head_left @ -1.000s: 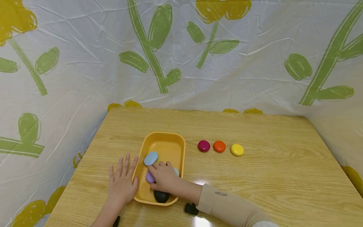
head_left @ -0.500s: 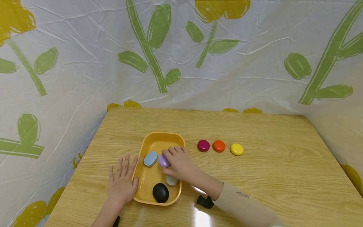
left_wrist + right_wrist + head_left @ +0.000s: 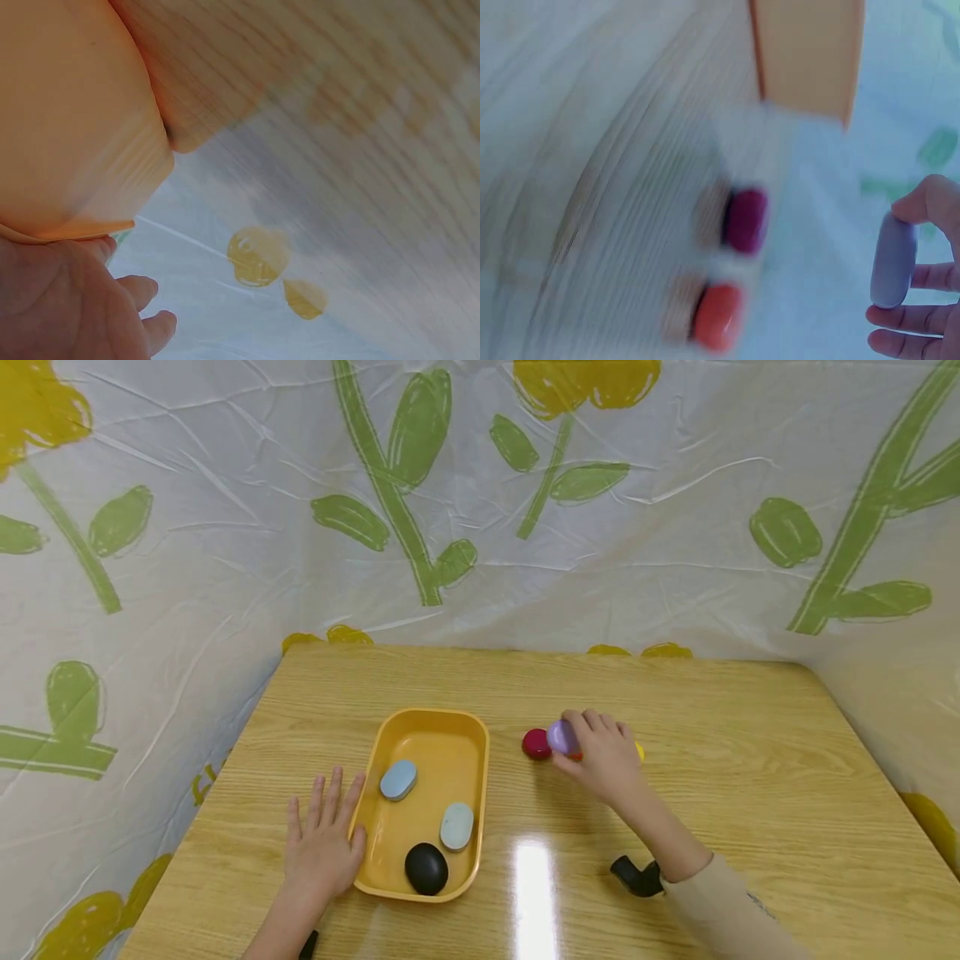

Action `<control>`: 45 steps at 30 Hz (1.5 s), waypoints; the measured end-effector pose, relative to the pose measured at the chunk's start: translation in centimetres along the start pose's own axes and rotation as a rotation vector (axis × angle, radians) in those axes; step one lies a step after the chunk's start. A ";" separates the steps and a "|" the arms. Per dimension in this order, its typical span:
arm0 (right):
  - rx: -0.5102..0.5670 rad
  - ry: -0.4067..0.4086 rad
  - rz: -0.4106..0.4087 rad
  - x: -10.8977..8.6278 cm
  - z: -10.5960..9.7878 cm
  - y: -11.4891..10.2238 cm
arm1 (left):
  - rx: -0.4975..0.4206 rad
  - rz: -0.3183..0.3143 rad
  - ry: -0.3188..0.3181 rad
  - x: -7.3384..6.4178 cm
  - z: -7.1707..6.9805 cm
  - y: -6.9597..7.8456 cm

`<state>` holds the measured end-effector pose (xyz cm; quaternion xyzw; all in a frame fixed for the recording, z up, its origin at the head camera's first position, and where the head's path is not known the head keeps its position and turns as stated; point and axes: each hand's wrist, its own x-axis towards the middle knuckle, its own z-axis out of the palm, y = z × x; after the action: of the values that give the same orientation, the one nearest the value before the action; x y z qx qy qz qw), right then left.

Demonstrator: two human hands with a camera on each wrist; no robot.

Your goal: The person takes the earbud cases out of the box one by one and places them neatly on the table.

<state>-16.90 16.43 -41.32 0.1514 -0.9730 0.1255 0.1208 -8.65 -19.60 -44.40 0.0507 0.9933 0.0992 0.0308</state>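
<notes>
My right hand [image 3: 603, 760] pinches a smooth lilac stone [image 3: 562, 737] between thumb and fingers, above the row of stones right of the tray. In the right wrist view, the held lilac stone [image 3: 894, 261] is seen edge-on, raised off the table. Below it lie a magenta stone [image 3: 536, 744], an orange stone [image 3: 719, 316] and, mostly hidden by the hand, a yellow stone [image 3: 641, 752]. My left hand [image 3: 322, 847] has its fingers spread, touching the left rim of the yellow-orange tray [image 3: 484, 793]. Inside that tray are a blue stone [image 3: 399, 781], a pale grey stone [image 3: 457, 827] and a black stone [image 3: 426, 869].
The wooden table [image 3: 720, 735] extends to the right and behind the tray. A white cloth [image 3: 225, 560] printed with flowers and leaves hangs around its back and sides. A black strap-like piece [image 3: 636, 877] shows under the right forearm.
My right hand has lifted the lilac stone out of the tray and carried it right, over the magenta and orange stones. The left hand stays at the tray's rim.
</notes>
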 end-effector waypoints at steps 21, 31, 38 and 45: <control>-0.027 -0.194 0.359 -4.6 -0.5 12.0 | -0.024 0.007 0.024 0.1 0.2 0.0; -0.039 -0.301 0.384 -5.1 0.4 13.2 | -0.015 0.002 0.016 0.1 0.3 -0.2; -0.024 -0.310 0.388 -5.1 0.3 13.1 | -0.019 0.001 0.019 0.0 0.1 0.0; -0.018 -0.207 0.317 -4.2 -0.7 11.1 | -0.019 -0.002 0.018 0.0 0.0 0.0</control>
<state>-16.45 27.98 -44.08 0.0073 -0.9930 0.1181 0.0002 -8.65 -19.60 -44.41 0.0484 0.9926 0.1089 0.0227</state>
